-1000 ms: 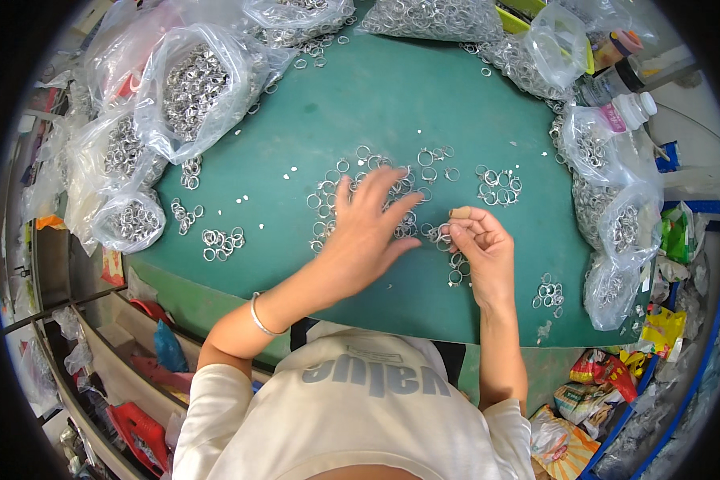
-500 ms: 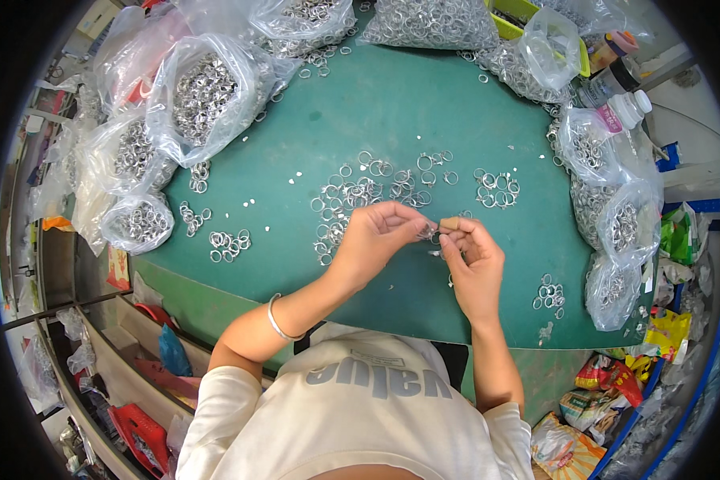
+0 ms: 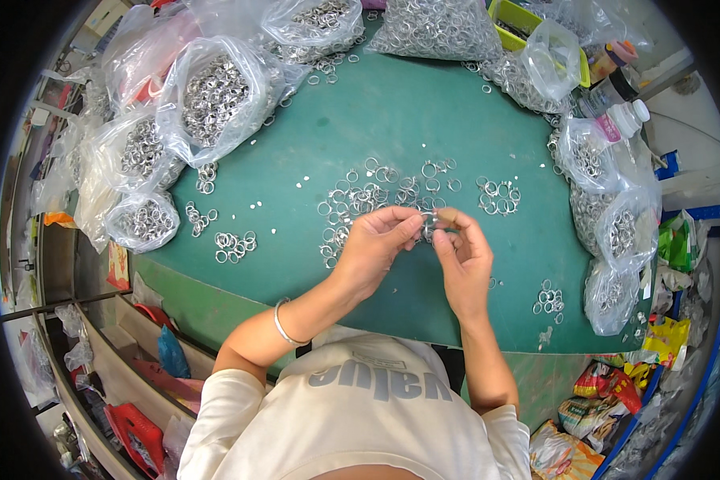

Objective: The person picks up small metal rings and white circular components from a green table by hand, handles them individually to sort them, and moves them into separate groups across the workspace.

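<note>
Over the green tabletop [image 3: 360, 104], my two hands meet at a small silver-coloured ring [image 3: 428, 227]. My left hand [image 3: 376, 250] is closed, pinching this ring between thumb and index finger. From the other side, my right hand [image 3: 466, 264] has its thumb and bent index finger closed at the same ring; a tan wrap covers that index fingertip. Fingers partly hide the ring, so its finer shape is unclear. Just beyond my hands spreads a loose pile of rings [image 3: 368, 194], and a smaller cluster of rings [image 3: 499, 197] lies to its right.
Open plastic bags of rings [image 3: 216, 100] crowd the left edge. A full bag [image 3: 436, 28] and a yellow-green bin [image 3: 514, 14] stand at the back. More bags [image 3: 620, 228] and a white-capped bottle [image 3: 626, 120] line the right. Small ring groups [image 3: 235, 246] lie at the left.
My right hand has moved left, closer to my left hand, and its fingers now meet at the ring. The whole view has shifted slightly.
</note>
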`<move>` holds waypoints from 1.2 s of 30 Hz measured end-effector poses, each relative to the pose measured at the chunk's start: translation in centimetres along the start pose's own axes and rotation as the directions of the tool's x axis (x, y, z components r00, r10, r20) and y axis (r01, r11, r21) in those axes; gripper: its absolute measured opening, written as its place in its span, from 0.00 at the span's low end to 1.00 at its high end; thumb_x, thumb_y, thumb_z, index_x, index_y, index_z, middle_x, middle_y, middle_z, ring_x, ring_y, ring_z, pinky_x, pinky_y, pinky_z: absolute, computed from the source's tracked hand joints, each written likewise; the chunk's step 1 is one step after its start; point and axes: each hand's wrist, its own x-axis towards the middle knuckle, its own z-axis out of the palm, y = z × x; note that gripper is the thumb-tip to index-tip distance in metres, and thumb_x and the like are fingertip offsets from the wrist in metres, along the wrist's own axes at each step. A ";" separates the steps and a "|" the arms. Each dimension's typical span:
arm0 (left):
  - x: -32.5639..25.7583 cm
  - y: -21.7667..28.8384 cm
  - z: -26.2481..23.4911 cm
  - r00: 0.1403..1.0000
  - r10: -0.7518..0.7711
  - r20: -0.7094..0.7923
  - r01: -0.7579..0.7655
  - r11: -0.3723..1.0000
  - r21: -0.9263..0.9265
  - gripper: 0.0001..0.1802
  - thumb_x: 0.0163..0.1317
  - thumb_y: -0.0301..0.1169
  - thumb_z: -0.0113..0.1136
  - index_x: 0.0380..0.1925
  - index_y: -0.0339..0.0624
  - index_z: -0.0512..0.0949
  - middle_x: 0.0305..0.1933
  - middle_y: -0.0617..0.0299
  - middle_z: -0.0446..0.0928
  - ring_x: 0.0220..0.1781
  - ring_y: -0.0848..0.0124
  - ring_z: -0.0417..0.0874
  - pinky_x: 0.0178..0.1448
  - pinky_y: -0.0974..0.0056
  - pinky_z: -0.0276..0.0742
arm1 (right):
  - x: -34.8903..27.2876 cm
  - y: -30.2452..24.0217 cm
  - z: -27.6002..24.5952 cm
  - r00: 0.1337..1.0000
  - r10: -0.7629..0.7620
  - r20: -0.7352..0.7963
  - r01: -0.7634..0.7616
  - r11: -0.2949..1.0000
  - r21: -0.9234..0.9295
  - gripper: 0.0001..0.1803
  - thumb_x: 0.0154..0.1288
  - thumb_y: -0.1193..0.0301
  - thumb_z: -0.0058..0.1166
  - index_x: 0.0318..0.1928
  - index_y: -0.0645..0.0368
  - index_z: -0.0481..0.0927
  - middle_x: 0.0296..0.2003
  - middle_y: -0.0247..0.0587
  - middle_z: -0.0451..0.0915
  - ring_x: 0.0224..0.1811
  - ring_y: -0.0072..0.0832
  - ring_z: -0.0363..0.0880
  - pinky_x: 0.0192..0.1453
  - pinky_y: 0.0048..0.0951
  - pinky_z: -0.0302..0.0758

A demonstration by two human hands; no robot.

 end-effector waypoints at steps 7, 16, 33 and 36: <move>-1.1 0.6 1.1 0.981 0.192 0.007 -0.189 0.960 0.207 0.04 0.62 0.22 0.60 0.36 0.34 0.80 0.36 0.64 0.79 0.36 0.78 0.77 0.40 0.73 0.72 | 0.0 -0.5 -1.2 0.920 0.328 0.214 -0.365 0.916 0.166 0.07 0.68 0.75 0.53 0.42 0.65 0.76 0.35 0.35 0.79 0.36 0.18 0.76 0.38 0.22 0.74; -2.4 1.3 0.8 0.653 0.654 0.383 -0.631 0.190 0.752 0.08 0.53 0.14 0.62 0.33 0.34 0.79 0.38 0.56 0.80 0.36 0.70 0.81 0.40 0.69 0.77 | -0.7 -2.9 -0.9 0.947 0.281 0.156 -0.311 0.921 0.234 0.04 0.67 0.77 0.52 0.40 0.66 0.76 0.31 0.35 0.78 0.30 0.19 0.75 0.35 0.21 0.73; -0.7 0.2 -2.7 0.998 0.027 -0.063 -0.009 0.964 0.266 0.08 0.64 0.28 0.60 0.38 0.34 0.79 0.38 0.57 0.82 0.37 0.73 0.83 0.44 0.70 0.80 | -1.1 0.3 -3.6 0.995 -0.005 0.099 0.061 0.822 -0.566 0.07 0.62 0.79 0.56 0.41 0.64 0.81 0.37 0.37 0.81 0.33 0.20 0.76 0.37 0.21 0.72; -0.9 0.2 -2.6 0.997 0.038 -0.066 -0.020 0.967 0.253 0.08 0.64 0.28 0.60 0.38 0.34 0.79 0.38 0.57 0.82 0.37 0.73 0.83 0.44 0.70 0.80 | -0.4 -0.1 -3.5 0.985 -0.135 0.107 0.172 0.754 -0.634 0.10 0.59 0.80 0.57 0.43 0.63 0.81 0.39 0.39 0.80 0.36 0.22 0.74 0.36 0.22 0.69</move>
